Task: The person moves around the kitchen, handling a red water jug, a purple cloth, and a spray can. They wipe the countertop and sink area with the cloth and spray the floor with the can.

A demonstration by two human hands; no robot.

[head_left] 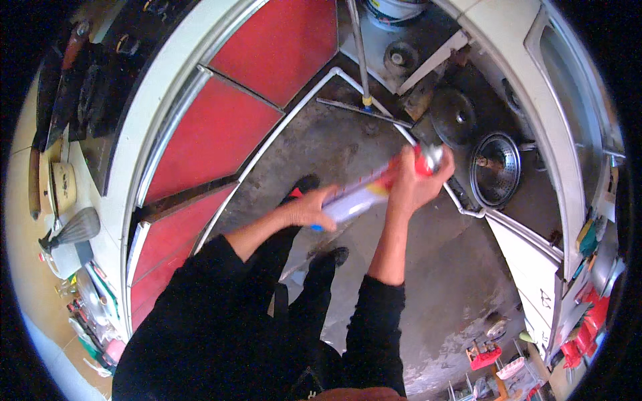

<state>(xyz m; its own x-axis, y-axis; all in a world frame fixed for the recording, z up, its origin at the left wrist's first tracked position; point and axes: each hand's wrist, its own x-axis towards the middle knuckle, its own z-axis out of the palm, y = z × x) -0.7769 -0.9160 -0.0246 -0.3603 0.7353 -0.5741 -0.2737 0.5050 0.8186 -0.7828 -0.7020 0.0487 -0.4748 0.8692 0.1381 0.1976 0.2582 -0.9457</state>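
Note:
Both hands hold a long white container [353, 203] with a red end, tilted over the floor in front of my legs. Motion blurs it, so its exact kind and its label cannot be made out. My left hand [308, 208] grips the lower end, where a bit of blue shows. Around the red upper end is my right hand [419, 180], its fingers by a pale, shiny tip [435, 153] that is partly hidden.
Red cabinet doors [215, 135] flank the left side below a white counter edge [133, 115]. Knives [62, 95] hang farther left. A floor squeegee [366, 108] stands ahead. On the right, a perforated steel lid [496, 168] and a dark round lid [454, 116] sit beneath the counter.

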